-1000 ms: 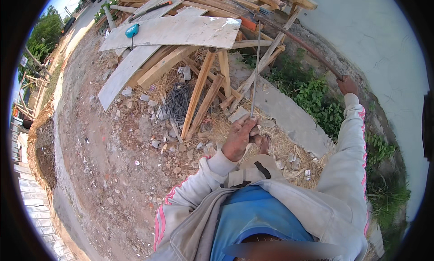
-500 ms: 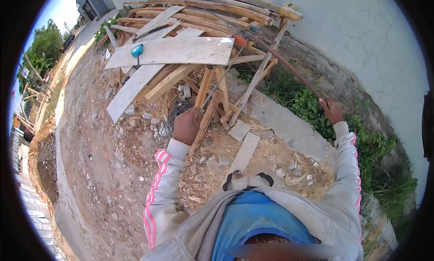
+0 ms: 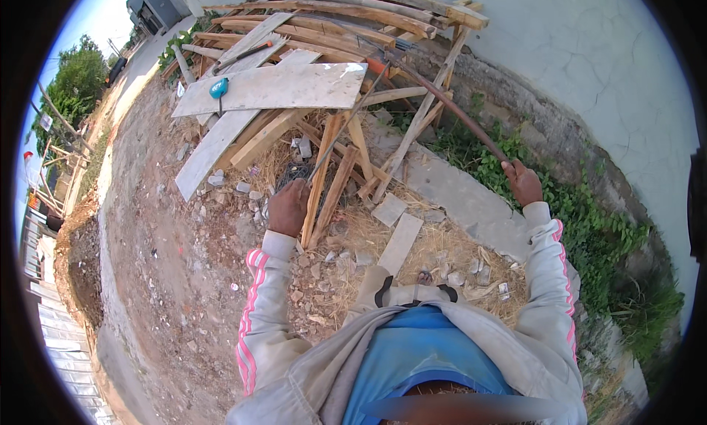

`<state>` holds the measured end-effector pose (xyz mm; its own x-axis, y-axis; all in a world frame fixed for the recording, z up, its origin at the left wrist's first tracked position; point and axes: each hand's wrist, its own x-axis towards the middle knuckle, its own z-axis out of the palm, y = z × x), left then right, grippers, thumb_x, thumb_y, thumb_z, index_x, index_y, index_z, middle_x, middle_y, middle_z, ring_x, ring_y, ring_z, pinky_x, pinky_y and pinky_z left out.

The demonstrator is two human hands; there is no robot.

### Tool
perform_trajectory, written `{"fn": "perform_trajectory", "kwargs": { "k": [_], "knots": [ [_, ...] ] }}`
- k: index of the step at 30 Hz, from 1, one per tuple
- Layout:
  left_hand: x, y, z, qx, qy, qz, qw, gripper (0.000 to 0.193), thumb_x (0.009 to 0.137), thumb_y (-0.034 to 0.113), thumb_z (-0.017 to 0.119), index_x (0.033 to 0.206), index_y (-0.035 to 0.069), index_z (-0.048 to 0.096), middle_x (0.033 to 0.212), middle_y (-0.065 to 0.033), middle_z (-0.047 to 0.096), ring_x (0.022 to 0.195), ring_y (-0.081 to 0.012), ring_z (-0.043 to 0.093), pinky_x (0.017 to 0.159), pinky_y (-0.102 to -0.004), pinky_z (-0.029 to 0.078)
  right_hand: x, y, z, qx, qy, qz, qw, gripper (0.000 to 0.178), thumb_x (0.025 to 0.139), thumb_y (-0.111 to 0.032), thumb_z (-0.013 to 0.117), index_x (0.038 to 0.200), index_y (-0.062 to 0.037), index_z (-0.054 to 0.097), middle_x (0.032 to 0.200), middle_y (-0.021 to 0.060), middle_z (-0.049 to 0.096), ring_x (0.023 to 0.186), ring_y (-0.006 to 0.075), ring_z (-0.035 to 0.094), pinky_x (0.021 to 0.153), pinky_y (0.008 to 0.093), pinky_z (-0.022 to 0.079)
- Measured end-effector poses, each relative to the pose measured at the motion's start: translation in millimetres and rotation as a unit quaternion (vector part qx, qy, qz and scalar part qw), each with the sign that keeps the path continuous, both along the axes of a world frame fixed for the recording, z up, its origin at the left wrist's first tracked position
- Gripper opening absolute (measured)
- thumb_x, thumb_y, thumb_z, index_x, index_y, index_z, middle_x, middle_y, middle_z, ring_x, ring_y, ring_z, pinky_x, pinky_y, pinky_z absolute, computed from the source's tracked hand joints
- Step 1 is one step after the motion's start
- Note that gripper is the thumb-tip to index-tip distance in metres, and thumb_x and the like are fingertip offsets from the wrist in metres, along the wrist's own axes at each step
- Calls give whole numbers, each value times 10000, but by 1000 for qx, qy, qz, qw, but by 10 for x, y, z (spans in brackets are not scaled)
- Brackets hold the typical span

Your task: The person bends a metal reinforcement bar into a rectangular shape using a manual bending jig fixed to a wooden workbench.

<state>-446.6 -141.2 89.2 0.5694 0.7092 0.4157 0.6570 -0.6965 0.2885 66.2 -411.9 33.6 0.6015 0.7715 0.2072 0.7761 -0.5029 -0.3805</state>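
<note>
My left hand (image 3: pixel 289 206) is closed around the near end of a thin metal rod (image 3: pixel 339 132). The rod slants up and away to the right, passing over upright timber pieces (image 3: pixel 336 197). In my right hand (image 3: pixel 523 183), fingers wrapped round it, is the near end of a thicker reddish-brown bar (image 3: pixel 465 121). That bar slopes away to the left, toward the rod's far end. Both far ends come close together beside an orange piece (image 3: pixel 377 65) at the timber stack; whether they touch I cannot tell.
A pale board (image 3: pixel 283 87) on the timber stack (image 3: pixel 317 29) carries a teal tape measure (image 3: pixel 219 88). Behind it lies a tool with an orange-and-black handle (image 3: pixel 250 53). Green plants (image 3: pixel 482 156) and a grey wall (image 3: pixel 589 64) border the right; rubble covers the ground (image 3: pixel 184 270).
Both hands have shifted slightly left, the rod and the brown bar with them. The view has moved a little, and a foot now shows at a different place below. Both grips stay closed.
</note>
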Motion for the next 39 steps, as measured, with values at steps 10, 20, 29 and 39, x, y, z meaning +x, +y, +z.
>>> {"fn": "perform_trajectory", "kwargs": {
  "k": [10, 20, 29, 39],
  "knots": [
    [-316, 550, -95, 94, 47, -15, 994, 149, 949, 276, 637, 970, 134, 678, 875, -93, 684, 720, -351, 677, 599, -488, 523, -378, 12, 385, -64, 36, -70, 995, 803, 948, -736, 451, 800, 28, 650, 720, 268, 618, 733, 462, 626, 696, 546, 462],
    [-778, 2076, -133, 159, 81, -78, 981, 185, 938, 305, 637, 982, 147, 724, 962, -69, 708, 972, -298, 679, 997, -506, 443, -1972, 311, 487, -38, -7, -197, 980, 792, 964, -730, 415, 809, 4, 670, 794, 288, 653, 818, 482, 654, 745, 559, 487],
    [-819, 3129, 125, 245, 94, -62, 963, 154, 922, 293, 649, 982, 183, 738, 981, -37, 704, 1080, -247, 638, 1131, -619, 300, -3095, 783, 274, -40, -41, -236, 970, 632, 1013, -598, 439, 937, -6, 645, 801, 279, 666, 820, 492, 652, 733, 589, 487],
    [-845, 3289, -71, 201, 55, -134, 969, 154, 888, 301, 696, 984, 189, 742, 989, -22, 691, 1086, -233, 618, 1182, -624, 235, -3179, 801, 360, 6, 29, -237, 971, 539, 1029, -520, 489, 893, -7, 586, 766, 274, 641, 781, 487, 645, 665, 580, 451]
  ]
}}
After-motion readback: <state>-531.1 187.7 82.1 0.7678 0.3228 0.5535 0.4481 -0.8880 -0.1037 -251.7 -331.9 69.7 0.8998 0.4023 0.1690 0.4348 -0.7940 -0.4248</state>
